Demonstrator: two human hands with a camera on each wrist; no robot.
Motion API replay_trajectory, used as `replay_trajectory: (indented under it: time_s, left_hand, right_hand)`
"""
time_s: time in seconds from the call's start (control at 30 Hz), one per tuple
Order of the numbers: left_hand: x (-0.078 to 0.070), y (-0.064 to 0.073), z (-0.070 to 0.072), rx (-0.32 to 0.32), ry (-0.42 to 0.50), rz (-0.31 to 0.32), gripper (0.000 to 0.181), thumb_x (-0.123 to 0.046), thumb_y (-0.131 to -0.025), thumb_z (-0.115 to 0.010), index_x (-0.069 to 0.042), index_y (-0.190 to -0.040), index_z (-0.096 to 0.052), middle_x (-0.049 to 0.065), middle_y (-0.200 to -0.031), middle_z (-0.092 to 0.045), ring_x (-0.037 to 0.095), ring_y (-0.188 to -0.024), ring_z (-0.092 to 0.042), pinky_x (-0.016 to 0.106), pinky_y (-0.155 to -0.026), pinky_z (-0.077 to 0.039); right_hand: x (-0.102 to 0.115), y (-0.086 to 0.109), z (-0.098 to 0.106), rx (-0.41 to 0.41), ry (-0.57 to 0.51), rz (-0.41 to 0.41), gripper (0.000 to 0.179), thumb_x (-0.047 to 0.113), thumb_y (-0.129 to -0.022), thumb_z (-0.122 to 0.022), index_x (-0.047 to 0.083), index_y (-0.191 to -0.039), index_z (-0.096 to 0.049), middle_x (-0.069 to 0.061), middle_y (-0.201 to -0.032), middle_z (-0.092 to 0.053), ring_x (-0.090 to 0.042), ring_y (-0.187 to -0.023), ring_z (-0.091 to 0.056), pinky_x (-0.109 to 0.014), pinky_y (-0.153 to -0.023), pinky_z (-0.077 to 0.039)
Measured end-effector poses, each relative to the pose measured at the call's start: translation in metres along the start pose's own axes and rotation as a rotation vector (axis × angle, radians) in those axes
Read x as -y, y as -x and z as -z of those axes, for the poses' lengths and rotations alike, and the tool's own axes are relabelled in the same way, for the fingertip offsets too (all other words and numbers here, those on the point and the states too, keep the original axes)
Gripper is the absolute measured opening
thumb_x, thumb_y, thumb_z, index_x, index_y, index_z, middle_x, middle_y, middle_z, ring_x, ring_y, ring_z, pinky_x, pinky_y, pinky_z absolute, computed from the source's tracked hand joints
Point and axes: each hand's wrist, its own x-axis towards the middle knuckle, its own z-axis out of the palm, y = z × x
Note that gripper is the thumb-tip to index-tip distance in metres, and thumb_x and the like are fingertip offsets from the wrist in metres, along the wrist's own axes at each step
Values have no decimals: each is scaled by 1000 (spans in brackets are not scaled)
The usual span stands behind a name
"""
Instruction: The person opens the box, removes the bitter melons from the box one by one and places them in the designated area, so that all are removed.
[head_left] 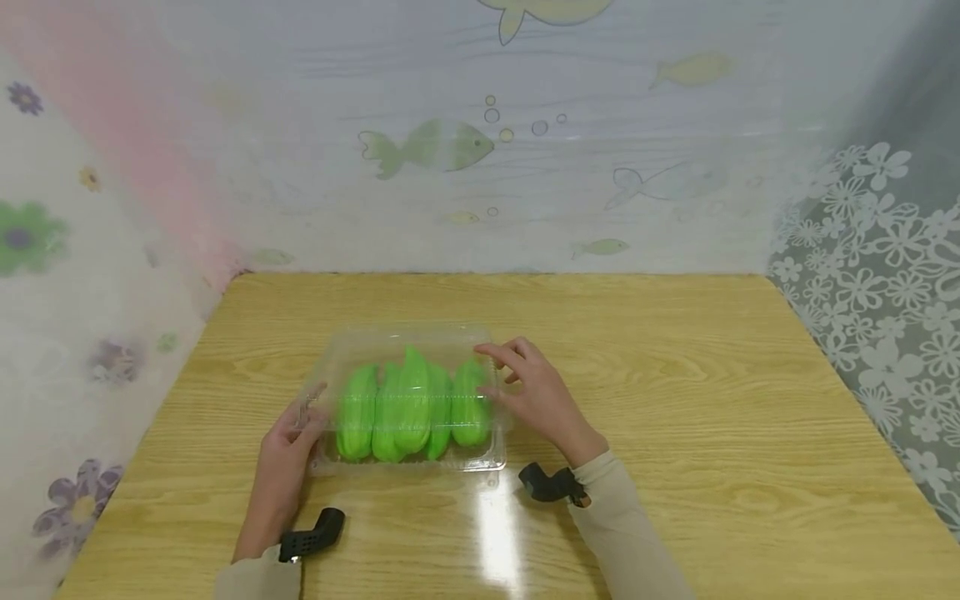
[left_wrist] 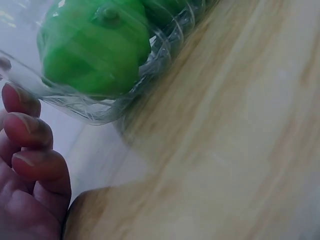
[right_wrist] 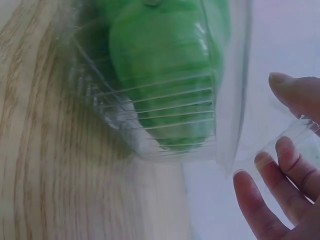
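A clear plastic container (head_left: pixel 491 460) stands on the table, packed with several bright green, lobed, vegetable-like pieces (head_left: pixel 414 408) that taper at one end. Its clear lid (head_left: pixel 442 335) is raised over them, its front edge apart from the base. At the left side of the lid, my left hand (head_left: pixel 283 448) grips the edge, fingertips right at the plastic in the left wrist view. My right hand (head_left: pixel 546 398) holds the opposite side; in the right wrist view the lid's edge passes between thumb (right_wrist: pixel 297 92) and fingers. One green piece (right_wrist: pixel 160 65) shows through the ribbed container wall there.
The wood-grain table (head_left: pixel 697 400) extends around the container on every side. A pale wall covering (head_left: pixel 450 225) with fish drawings rises at its back edge, with flower-patterned coverings to the left and right. A black wrist mount (head_left: pixel 315 535) sits on each forearm.
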Motion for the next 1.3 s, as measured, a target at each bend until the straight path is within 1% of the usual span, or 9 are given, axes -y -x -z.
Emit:
replay_trajectory:
  time_s: [0.07,0.17,0.3,0.53,0.67,0.77,0.93,1.1,1.3]
  left_hand:
    - [0,1,1,6,-31,-4,44,-38,-90,-50,-31,-132,-43,0,-101,-53,10,-62,-42,25,-55,-39]
    - [0,2,2,16,-61,-16,43,-39,-90,-49,-33,-132,-42,2,-105,-52,11,-63,-42,26,-56,-39]
    - [1,3,2,28,-70,-31,43,-39,-91,-49,-32,-133,-42,4,-93,-51,12,-59,-42,27,-53,-40]
    - [2,4,0,-4,-99,19,40,-40,-88,-53,-32,-127,-48,4,-73,-49,14,-57,-44,29,-51,-40]
    - [2,3,0,-2,-103,10,40,-39,-89,-52,-27,-127,-50,6,-82,-51,13,-62,-44,27,-53,-40]
    - [1,2,0,9,-104,7,43,-40,-90,-50,-17,-126,-50,7,-88,-51,11,-68,-44,25,-56,-39]
    - [1,1,-1,37,-113,-39,43,-39,-91,-48,-21,-130,-47,8,-94,-52,12,-64,-43,26,-52,-39]
    - [2,1,-1,46,-102,-71,40,-37,-91,-49,-27,-129,-48,8,-93,-52,12,-62,-42,27,-50,-38]
    - [3,2,-1,57,-94,-79,39,-35,-91,-49,-26,-129,-47,7,-91,-51,11,-61,-41,27,-50,-38]
  right_hand:
    - [1,0,1,-1,-13,6,46,33,-83,-63,22,-126,-51,3,-98,-46,-14,-89,-49,-25,-71,-46]
    - [2,-1,1,-5,-23,12,46,28,-83,-64,20,-126,-51,3,-95,-46,-15,-87,-50,-24,-71,-46]
    - [2,-1,2,-9,-33,7,46,20,-82,-66,21,-126,-51,2,-91,-46,-16,-86,-50,-23,-71,-46]
    - [-3,1,1,-6,-108,-35,50,13,-82,-65,24,-127,-49,5,-92,-47,-13,-86,-51,-24,-73,-46]
    - [-6,0,2,-37,-158,-27,53,5,-81,-62,24,-129,-48,6,-93,-47,-8,-88,-50,-23,-75,-46]
    - [-6,-2,4,-56,-199,-26,53,4,-82,-61,20,-130,-46,4,-94,-47,-10,-89,-49,-24,-75,-46]
    - [0,-5,14,-111,-293,-75,51,12,-83,-63,13,-130,-43,-1,-93,-51,-15,-89,-49,-33,-76,-46]
    - [15,-6,28,-134,-376,-139,41,13,-83,-64,4,-118,-45,-8,-93,-53,-22,-90,-51,-40,-79,-44]
    - [21,-8,36,-101,-343,-229,22,21,-85,-62,9,-99,-51,-1,-97,-53,-21,-94,-53,-35,-81,-43]
